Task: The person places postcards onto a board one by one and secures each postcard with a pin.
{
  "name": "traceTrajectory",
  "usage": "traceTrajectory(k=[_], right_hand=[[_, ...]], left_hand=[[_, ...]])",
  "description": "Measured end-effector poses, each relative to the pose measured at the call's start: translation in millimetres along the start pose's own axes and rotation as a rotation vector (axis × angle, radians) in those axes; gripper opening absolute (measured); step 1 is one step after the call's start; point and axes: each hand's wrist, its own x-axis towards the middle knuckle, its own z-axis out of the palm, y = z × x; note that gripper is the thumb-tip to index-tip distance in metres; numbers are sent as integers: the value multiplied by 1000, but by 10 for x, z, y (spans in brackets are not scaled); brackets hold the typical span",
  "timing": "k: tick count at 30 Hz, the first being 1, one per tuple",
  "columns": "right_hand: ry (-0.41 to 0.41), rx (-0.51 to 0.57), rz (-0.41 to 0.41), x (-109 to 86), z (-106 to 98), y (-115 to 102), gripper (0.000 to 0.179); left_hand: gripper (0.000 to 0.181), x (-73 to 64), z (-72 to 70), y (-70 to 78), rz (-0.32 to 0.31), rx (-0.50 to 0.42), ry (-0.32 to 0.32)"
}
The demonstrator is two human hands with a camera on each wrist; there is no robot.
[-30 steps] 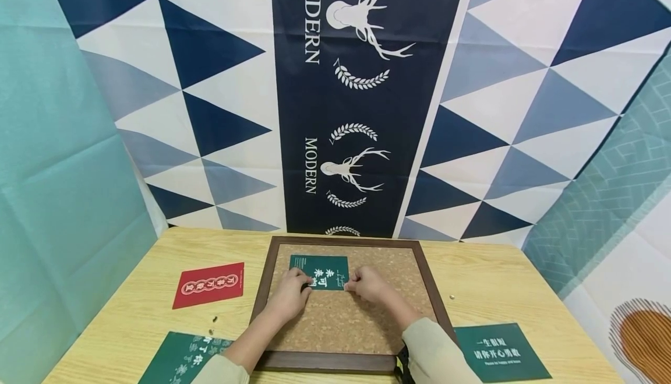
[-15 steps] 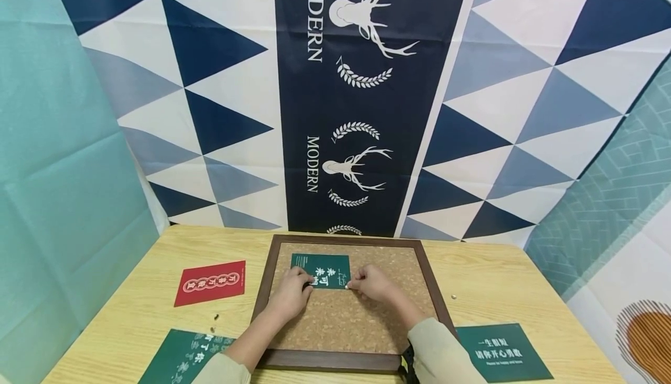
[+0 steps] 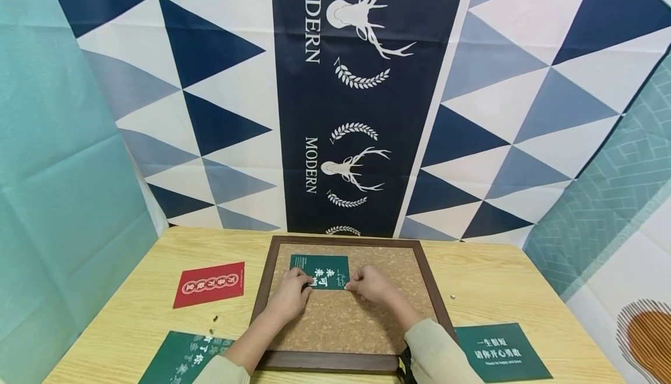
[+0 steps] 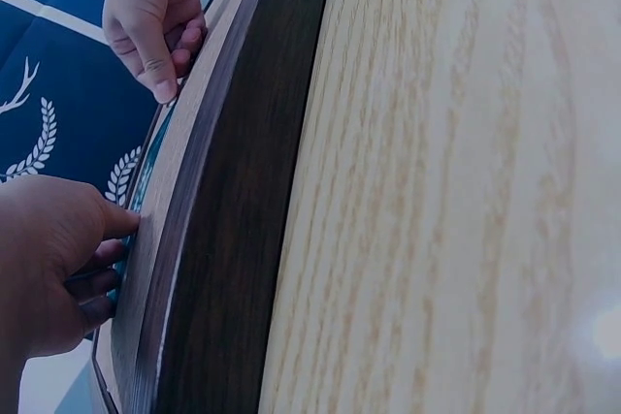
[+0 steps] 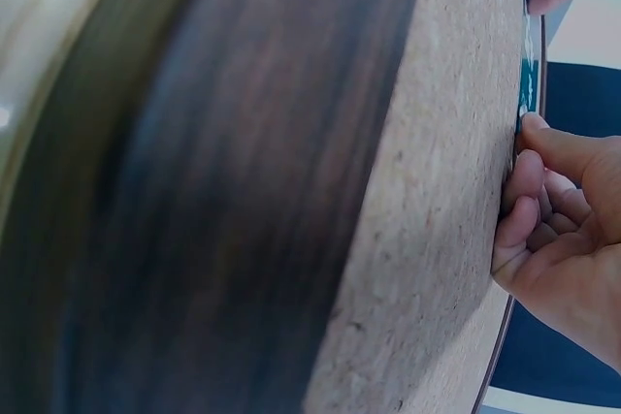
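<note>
Now touches, with both hands, a green card (image 3: 324, 268) lying on the upper left of a framed corkboard (image 3: 346, 326).

Leftmost on the wooden table (image 3: 120, 326), a second green card (image 3: 178, 358), partly behind the left sleeve (image 3: 222, 370); beyond it, a red card (image 3: 208, 285); between the two, a few dark bits (image 3: 215, 318). With the left hand (image 3: 287, 296), rests loosely bent fingers on the near left part of the first green card, covering some white lettering. With the right hand (image 3: 368, 284), pinches a small white piece (image 3: 346, 287), too small to name, between thumb and forefinger at that card's near right corner. Past the dark frame (image 3: 329, 362), a tiny pale bit (image 3: 453, 297); nearer, a third green card (image 3: 502, 352) with white lettering, just beside the right sleeve (image 3: 440, 353).
</note>
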Motion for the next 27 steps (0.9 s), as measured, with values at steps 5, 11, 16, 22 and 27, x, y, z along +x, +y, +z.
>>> traceTrajectory(k=[5, 11, 16, 22, 27], right_hand=[[10, -8, 7, 3, 3, 0, 27], [22, -26, 18, 27, 33, 27, 27], [35, -22, 22, 40, 56, 28, 28], [50, -7, 41, 32, 66, 19, 27], [65, 1, 30, 19, 68, 21, 23]], left_hand=[[15, 1, -9, 9, 4, -1, -1], [16, -3, -8, 12, -5, -4, -15], [16, -6, -1, 0, -4, 0, -10], [16, -6, 3, -10, 8, -16, -7], [17, -1, 1, -19, 14, -28, -3]])
